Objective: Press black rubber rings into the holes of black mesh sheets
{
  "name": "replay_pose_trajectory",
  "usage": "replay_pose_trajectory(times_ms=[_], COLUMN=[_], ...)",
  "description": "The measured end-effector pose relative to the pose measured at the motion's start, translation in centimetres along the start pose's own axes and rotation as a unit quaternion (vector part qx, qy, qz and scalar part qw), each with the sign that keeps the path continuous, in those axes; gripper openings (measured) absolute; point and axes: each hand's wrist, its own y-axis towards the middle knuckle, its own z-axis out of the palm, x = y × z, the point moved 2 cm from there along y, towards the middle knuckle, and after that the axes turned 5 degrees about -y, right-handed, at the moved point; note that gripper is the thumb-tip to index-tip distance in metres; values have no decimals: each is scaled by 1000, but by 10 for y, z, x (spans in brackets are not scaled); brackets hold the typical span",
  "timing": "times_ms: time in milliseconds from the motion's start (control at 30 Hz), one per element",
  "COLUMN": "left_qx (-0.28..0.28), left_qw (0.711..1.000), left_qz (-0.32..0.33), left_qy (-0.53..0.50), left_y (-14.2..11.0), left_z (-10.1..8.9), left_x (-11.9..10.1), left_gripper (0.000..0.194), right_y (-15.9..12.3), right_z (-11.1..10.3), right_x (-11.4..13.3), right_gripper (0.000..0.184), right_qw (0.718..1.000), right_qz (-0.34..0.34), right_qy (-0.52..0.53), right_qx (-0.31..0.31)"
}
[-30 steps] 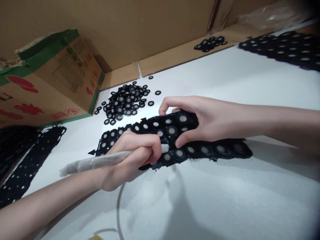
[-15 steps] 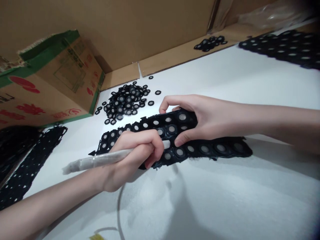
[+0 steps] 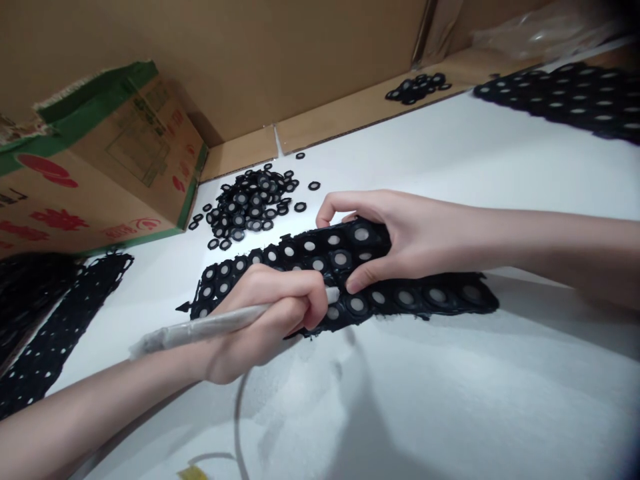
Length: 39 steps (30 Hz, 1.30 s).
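Observation:
My left hand (image 3: pixel 273 310) is closed around a pale, pen-like tool (image 3: pixel 220 323) wrapped in translucent film. The tool's white tip touches or hovers just over a black rubber sheet (image 3: pixel 403 297) with rows of round holes; which of the two I cannot tell. My right hand (image 3: pixel 400 230) grips a lifted, folded part of that sheet, thumb on the near side and fingers curled over the far side. The left fingers hide part of the sheet's middle. Behind it lies a pile of loose black rings (image 3: pixel 250 200) with pale centres.
A cardboard carton (image 3: pixel 145 153) with green edges stands at the left. Black perforated strips (image 3: pixel 65 333) lie in front of it. More black rings (image 3: pixel 417 88) and another perforated sheet (image 3: pixel 575 97) are at the back right. A thin cable (image 3: pixel 239 413) runs nearby.
The left hand and tool have tilted slightly, with the tip rising a little off its earlier spot and the tool's rear end lower. My right hand keeps its grip on the sheet.

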Motion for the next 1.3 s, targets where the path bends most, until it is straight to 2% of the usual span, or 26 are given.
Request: replay_pose_trajectory(times_ms=[333, 467, 633, 1300], left_qx=[-37, -42, -19, 7], left_qw=[994, 995, 999, 1000], left_qz=[-57, -47, -25, 14], left_qy=[-85, -76, -32, 6], left_y=[-2, -2, -2, -1], left_z=[-2, -3, -2, 0], left_x=[-2, -2, -2, 1], left_gripper=[25, 25, 27, 23], right_y=[1, 1, 1, 0], right_z=[1, 1, 0, 1], right_x=[-1, -1, -1, -2], right_gripper=[44, 45, 45, 45], right_qw=[1000, 1000, 1000, 1000], right_qz=[-4, -5, -7, 4], right_qy=[16, 19, 9, 14], right_qx=[-1, -1, 0, 3])
